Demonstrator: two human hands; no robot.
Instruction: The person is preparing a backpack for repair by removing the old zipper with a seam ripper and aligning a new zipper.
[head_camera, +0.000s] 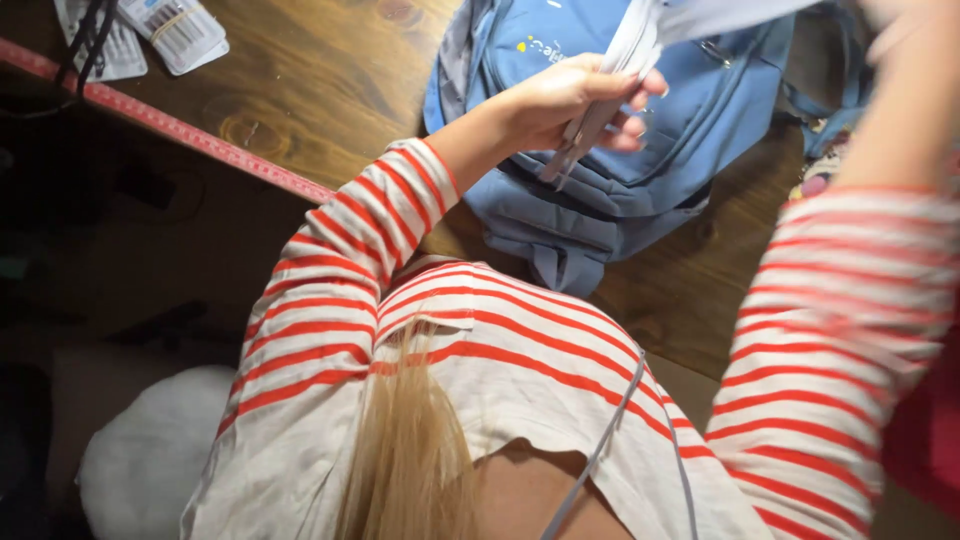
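Fingers of the left hand (570, 100) pinch a thin stack of white paper sheets (610, 95) above the blue fabric backpack (640, 150) lying on the brown wooden table (320, 80), seemingly for sorting; right hand's grip cannot be made out at the blurred frame edge.

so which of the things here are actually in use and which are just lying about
In use:
- white papers, gripped in the left hand
- blue backpack on the wooden table, right under that hand
- right hand, raised at the top edge, blurred; its grip cannot be told

Lying about:
- two flat blister packs at the table's far corner
- white cushion down beside the table
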